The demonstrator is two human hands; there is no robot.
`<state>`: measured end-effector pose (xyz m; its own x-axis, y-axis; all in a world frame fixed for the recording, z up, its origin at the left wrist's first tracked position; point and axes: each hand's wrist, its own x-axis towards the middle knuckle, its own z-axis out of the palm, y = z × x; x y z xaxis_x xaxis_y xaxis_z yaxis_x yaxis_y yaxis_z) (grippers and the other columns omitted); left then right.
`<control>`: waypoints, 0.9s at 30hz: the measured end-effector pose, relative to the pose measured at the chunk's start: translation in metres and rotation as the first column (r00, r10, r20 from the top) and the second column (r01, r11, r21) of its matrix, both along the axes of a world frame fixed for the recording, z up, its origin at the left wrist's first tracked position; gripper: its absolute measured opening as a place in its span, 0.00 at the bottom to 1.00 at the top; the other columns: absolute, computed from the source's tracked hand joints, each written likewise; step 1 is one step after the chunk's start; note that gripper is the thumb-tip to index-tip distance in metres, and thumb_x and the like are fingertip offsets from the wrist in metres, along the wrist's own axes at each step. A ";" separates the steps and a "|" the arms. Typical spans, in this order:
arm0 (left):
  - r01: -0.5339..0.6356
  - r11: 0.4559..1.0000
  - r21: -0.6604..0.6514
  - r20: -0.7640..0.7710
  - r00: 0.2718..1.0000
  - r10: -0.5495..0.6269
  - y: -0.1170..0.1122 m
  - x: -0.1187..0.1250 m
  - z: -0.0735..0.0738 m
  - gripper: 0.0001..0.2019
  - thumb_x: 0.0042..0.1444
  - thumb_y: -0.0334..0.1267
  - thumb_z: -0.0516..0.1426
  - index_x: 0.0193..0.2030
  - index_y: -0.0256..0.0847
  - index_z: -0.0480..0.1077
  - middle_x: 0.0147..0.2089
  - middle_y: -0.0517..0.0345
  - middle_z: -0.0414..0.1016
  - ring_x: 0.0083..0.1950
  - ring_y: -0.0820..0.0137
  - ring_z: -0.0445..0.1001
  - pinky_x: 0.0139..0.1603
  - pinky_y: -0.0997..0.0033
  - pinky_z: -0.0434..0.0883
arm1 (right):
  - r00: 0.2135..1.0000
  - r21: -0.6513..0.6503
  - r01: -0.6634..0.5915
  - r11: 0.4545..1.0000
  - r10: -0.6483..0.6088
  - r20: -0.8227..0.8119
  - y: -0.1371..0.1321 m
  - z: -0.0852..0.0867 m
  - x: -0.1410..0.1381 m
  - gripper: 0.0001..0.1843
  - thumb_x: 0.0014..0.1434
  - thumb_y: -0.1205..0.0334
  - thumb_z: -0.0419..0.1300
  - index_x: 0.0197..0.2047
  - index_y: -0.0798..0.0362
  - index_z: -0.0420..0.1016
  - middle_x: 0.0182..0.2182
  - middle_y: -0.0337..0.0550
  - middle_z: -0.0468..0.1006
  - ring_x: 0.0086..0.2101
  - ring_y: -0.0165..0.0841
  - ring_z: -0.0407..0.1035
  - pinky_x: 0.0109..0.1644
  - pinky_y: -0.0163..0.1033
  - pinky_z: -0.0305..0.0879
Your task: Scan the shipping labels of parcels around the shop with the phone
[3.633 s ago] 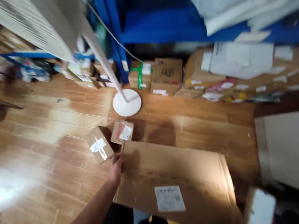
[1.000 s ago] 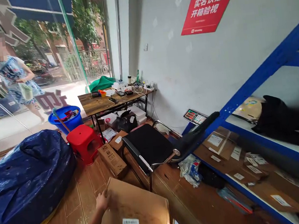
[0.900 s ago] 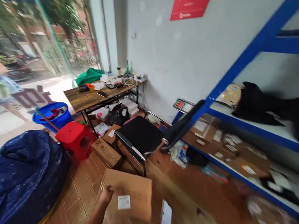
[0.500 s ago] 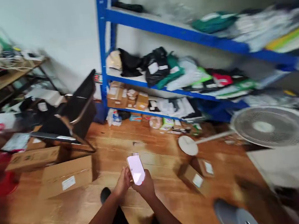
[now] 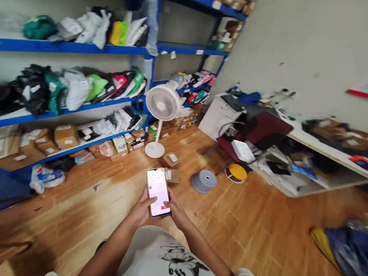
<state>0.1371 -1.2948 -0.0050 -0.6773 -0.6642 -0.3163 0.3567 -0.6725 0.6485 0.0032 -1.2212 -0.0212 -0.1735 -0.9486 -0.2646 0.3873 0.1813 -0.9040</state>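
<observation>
A smartphone [image 5: 158, 188] with a bright, mostly white screen is held upright in front of my body, between both hands. On its left edge, my left hand [image 5: 142, 209] is wrapped round it, the thumb lying over the lower screen. My right hand [image 5: 175, 209] grips the lower right edge, its thumb near a red button on the display. The fingers behind the phone are hidden. Just past the phone, small cardboard boxes [image 5: 172, 158] lie on the wooden floor.
Blue shelving [image 5: 97, 48] with bagged parcels runs along the back left. A white standing fan [image 5: 163, 103] is ahead. To the right are a grey-blue stool [image 5: 204, 181], a yellow stool [image 5: 237, 172], a dark red chair [image 5: 261, 132] and a white desk [image 5: 327, 143].
My view has swung right, bringing the desk, chair and stools into sight. Both hands keep the phone, and my left thumb is now over its screen.
</observation>
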 end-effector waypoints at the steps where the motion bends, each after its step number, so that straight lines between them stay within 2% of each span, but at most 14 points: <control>1: 0.049 0.999 -0.020 0.019 0.999 -0.048 0.003 -0.021 0.005 0.40 0.48 0.32 0.64 0.67 0.46 0.55 0.57 0.50 0.74 0.55 0.57 0.74 0.50 0.60 0.74 | 0.998 -0.010 0.056 0.998 -0.055 0.022 0.008 0.002 -0.016 0.35 0.52 0.56 0.60 0.63 0.47 0.61 0.48 0.45 0.78 0.33 0.39 0.76 0.25 0.40 0.73; 5: 0.233 0.969 -0.082 0.050 0.972 -0.230 0.007 -0.084 0.015 0.50 0.35 0.20 0.56 0.69 0.49 0.52 0.55 0.54 0.76 0.54 0.59 0.75 0.48 0.66 0.74 | 0.974 -0.123 0.219 0.968 -0.210 0.085 0.029 0.002 -0.062 0.41 0.48 0.61 0.65 0.65 0.45 0.59 0.50 0.45 0.78 0.38 0.40 0.75 0.28 0.39 0.73; 8: 0.374 0.923 -0.090 0.051 0.927 -0.371 0.005 -0.120 0.014 0.52 0.33 0.23 0.53 0.71 0.49 0.48 0.53 0.53 0.77 0.49 0.56 0.76 0.39 0.65 0.76 | 0.957 -0.189 0.287 0.939 -0.274 0.093 0.038 -0.005 -0.089 0.45 0.45 0.65 0.70 0.65 0.44 0.58 0.47 0.43 0.79 0.38 0.38 0.74 0.31 0.38 0.74; 11: 0.476 0.878 -0.052 0.030 0.880 -0.475 -0.002 -0.161 0.006 0.50 0.36 0.26 0.52 0.72 0.48 0.47 0.51 0.51 0.76 0.45 0.55 0.77 0.32 0.65 0.75 | 0.939 -0.159 0.342 0.926 -0.329 0.100 0.041 -0.017 -0.120 0.45 0.47 0.64 0.71 0.65 0.45 0.57 0.43 0.42 0.79 0.33 0.35 0.74 0.28 0.37 0.73; 16: 0.521 0.853 0.031 -0.058 0.853 -0.519 -0.026 -0.249 -0.026 0.47 0.40 0.26 0.52 0.71 0.50 0.48 0.51 0.53 0.76 0.47 0.58 0.76 0.45 0.59 0.73 | 0.885 -0.121 0.463 0.878 -0.452 0.109 0.026 -0.050 -0.197 0.46 0.45 0.62 0.73 0.65 0.46 0.58 0.42 0.42 0.80 0.33 0.36 0.74 0.27 0.37 0.71; 18: 0.522 0.848 0.092 -0.098 0.852 -0.514 -0.039 -0.291 -0.043 0.44 0.40 0.26 0.52 0.69 0.49 0.52 0.51 0.54 0.76 0.50 0.58 0.75 0.51 0.57 0.71 | 0.863 -0.097 0.500 0.861 -0.487 0.132 0.015 -0.063 -0.238 0.41 0.47 0.59 0.72 0.63 0.48 0.62 0.47 0.44 0.80 0.40 0.40 0.76 0.37 0.41 0.75; 20: 0.515 0.843 0.155 -0.130 0.857 -0.499 -0.050 -0.338 -0.061 0.41 0.39 0.26 0.52 0.65 0.47 0.56 0.51 0.54 0.76 0.54 0.59 0.74 0.57 0.56 0.67 | 0.831 -0.048 0.545 0.837 -0.531 0.167 0.003 -0.072 -0.283 0.34 0.51 0.54 0.69 0.60 0.50 0.67 0.52 0.46 0.80 0.50 0.43 0.74 0.52 0.46 0.71; 22: 0.504 0.842 0.194 -0.131 0.864 -0.487 -0.058 -0.386 -0.076 0.36 0.40 0.27 0.53 0.61 0.47 0.59 0.52 0.55 0.75 0.57 0.59 0.71 0.61 0.55 0.63 | 0.795 0.040 0.572 0.819 -0.566 0.218 -0.007 -0.077 -0.328 0.32 0.53 0.49 0.68 0.58 0.51 0.69 0.53 0.48 0.80 0.52 0.45 0.74 0.56 0.49 0.69; 24: 0.494 0.848 0.192 -0.108 0.869 -0.482 -0.064 -0.432 -0.086 0.33 0.42 0.29 0.55 0.58 0.46 0.60 0.52 0.55 0.75 0.59 0.58 0.70 0.62 0.55 0.61 | 0.770 0.116 0.573 0.812 -0.581 0.264 -0.015 -0.078 -0.371 0.34 0.53 0.45 0.67 0.59 0.50 0.69 0.52 0.49 0.80 0.51 0.47 0.75 0.56 0.51 0.69; 27: 0.482 0.864 0.145 -0.073 0.876 -0.477 -0.072 -0.489 -0.089 0.32 0.41 0.32 0.56 0.58 0.45 0.61 0.53 0.54 0.74 0.59 0.57 0.69 0.62 0.55 0.60 | 0.787 0.139 0.548 0.825 -0.565 0.248 -0.023 -0.078 -0.426 0.33 0.55 0.42 0.64 0.60 0.47 0.70 0.51 0.48 0.81 0.53 0.47 0.74 0.58 0.54 0.67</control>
<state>-0.3517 -1.3667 -0.0943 -0.9118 -0.1999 -0.3588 -0.0156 -0.8561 0.5166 -0.4227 -1.2445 -0.0991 -0.5814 -0.6918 -0.4282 0.6601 -0.0933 -0.7454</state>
